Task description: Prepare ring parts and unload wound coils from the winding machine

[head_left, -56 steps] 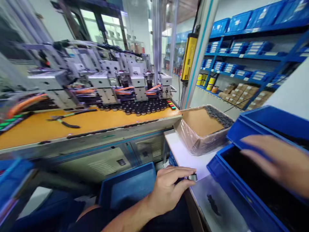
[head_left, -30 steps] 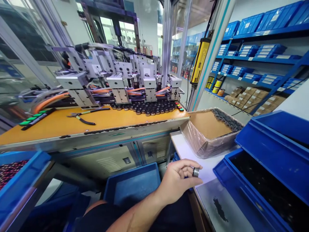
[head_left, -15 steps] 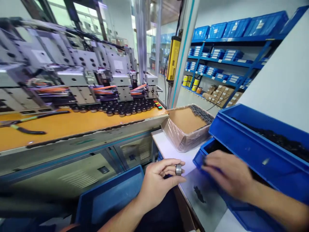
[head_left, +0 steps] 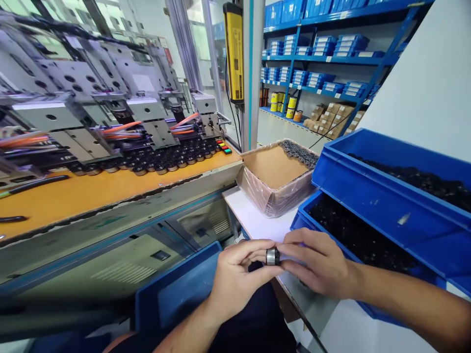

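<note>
Metal ring sits in left fingers, shelf labels illegibly small.

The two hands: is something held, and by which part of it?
The left hand holds a small round part by its curved metal side; the right hand is at the part's dark end.

Worn on the head, facing forward and down: close above left grip and right grip, farther off across the orange desk, out to distant blue shelves.
</note>
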